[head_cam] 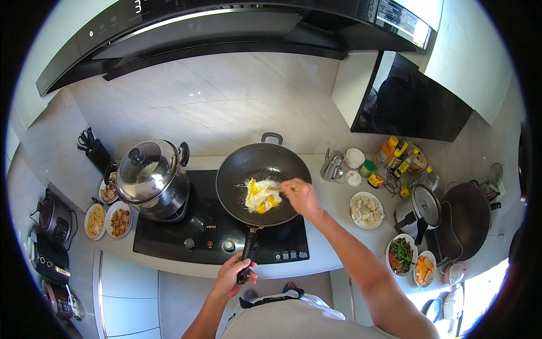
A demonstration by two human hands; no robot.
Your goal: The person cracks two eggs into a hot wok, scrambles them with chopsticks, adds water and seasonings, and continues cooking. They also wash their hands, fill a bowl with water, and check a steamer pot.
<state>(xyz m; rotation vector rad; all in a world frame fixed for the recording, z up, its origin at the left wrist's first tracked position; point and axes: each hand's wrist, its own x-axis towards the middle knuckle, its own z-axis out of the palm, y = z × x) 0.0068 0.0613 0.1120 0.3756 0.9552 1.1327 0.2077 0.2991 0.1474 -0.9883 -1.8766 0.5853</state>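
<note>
A dark wok (pixel 237 169) sits on the right side of the black gas hob (pixel 211 241). In it lie partly cooked eggs (pixel 260 195), white with bright yellow yolk patches. My left hand (pixel 235 273) is closed around the wok's black handle (pixel 249 250) at the hob's front edge. Above the right part of the wok, my right hand (pixel 300 197) grips a light-coloured utensil, seemingly wooden (pixel 277 188), whose tip reaches into the eggs; its exact kind is hidden by the fingers and motion.
Left stands a lidded steel pot (pixel 163 193), beside dishes of food (pixel 120 219) and a knife block (pixel 99 156). To the right are an oil pot (pixel 332 166), sauce bottles (pixel 386 151), a plate of dumplings (pixel 366 210), a bowl of greens (pixel 401 255), a pressure cooker (pixel 413 212) and another wok (pixel 463 220).
</note>
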